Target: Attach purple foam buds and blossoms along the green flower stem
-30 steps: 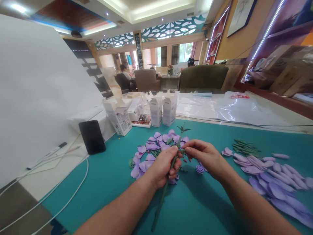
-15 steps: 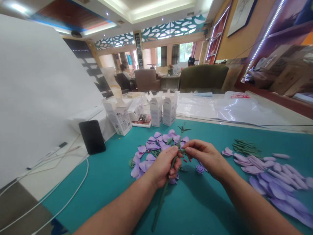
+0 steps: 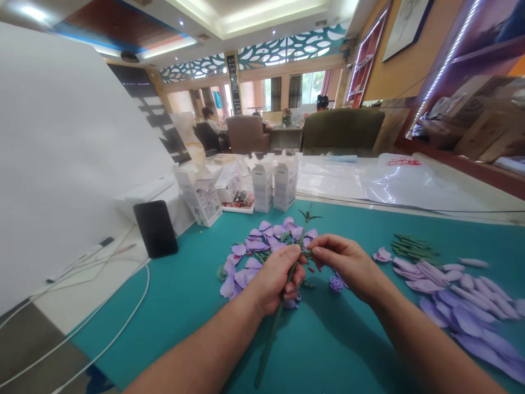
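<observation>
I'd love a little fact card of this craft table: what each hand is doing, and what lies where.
Left hand: gripping a long green stem
Right hand: fingertips at the stem's upper part; exact detail too small to tell
Surface: teal mat
Beneath and around the hands: loose purple petals, a purple openwork ball
Far right: green pieces, more purple petals
Left: black phone-like slab
Behind: open white boxes

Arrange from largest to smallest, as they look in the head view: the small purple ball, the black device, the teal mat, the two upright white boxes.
1. Teal mat
2. Black device
3. Left upright box and right upright box: about alike, so not ranked
4. Purple ball
</observation>
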Tool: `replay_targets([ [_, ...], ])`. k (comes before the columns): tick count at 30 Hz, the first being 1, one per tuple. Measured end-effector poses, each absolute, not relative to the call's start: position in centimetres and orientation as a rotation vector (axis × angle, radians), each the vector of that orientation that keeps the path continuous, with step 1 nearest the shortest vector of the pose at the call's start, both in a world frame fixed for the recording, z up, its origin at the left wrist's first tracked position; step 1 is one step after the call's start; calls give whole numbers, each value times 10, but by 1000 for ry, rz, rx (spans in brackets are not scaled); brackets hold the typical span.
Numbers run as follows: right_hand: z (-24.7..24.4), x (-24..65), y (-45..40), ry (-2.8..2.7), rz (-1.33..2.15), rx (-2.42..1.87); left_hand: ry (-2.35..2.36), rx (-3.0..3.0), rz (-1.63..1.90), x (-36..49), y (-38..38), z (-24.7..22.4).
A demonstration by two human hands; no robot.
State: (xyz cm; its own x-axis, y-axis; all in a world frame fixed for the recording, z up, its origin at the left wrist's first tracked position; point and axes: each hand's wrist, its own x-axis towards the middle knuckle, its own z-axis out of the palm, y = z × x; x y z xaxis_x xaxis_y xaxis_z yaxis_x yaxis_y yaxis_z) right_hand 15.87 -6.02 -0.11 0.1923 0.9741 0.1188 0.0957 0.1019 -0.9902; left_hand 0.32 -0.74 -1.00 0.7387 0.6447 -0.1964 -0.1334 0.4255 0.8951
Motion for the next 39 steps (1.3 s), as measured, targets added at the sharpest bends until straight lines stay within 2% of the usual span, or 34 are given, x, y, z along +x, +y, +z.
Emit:
replay_targets([
  [25,-10,164,-60,-1131,1067,-1196,593,1086,494,2,-10,-7],
  [39,-5,165,-61,-1150,1029,-1223,580,1128,498,0,-11,-3],
])
